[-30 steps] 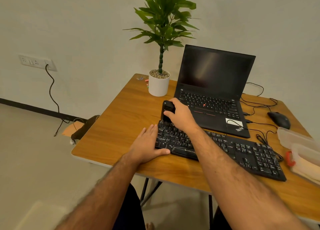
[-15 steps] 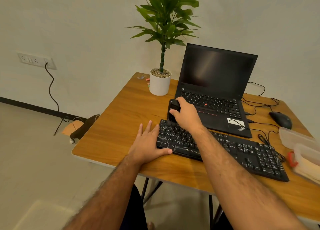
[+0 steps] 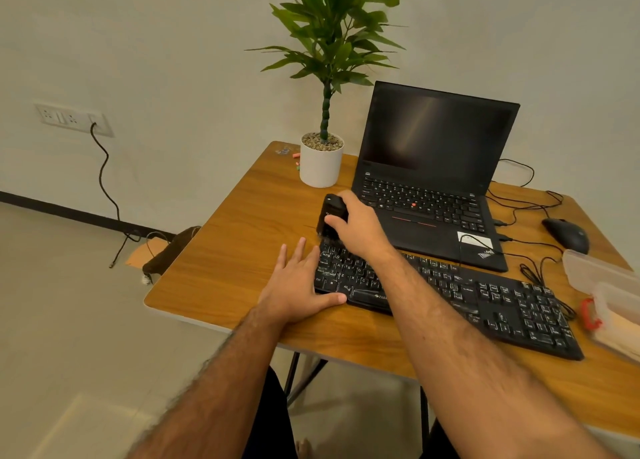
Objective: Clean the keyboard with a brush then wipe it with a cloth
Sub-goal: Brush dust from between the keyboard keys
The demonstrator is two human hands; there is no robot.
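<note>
Fingers of right hand [image 3: 360,228] clamp brush [image 3: 331,216], unmoved at keyboard [image 3: 450,296] far-left corner | left hand [image 3: 298,285] still flat, fingers apart

One keyboard [image 3: 450,292], one brush [image 3: 330,216], one laptop [image 3: 433,171], one mouse [image 3: 568,233], two hands [image 3: 298,285].

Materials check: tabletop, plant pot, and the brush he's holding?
Tabletop: looks like wood-grain laminate, semi-gloss; printed-looking grain bands and a thin pale edge, though real veneer is possible. Plant pot: smooth white, matte, ceramic or plastic, cannot tell which; gravel on top. Brush in the right hand: black body with a dull sheen, probably plastic; bristles at the keyboard edge are too blurred to judge.
</note>
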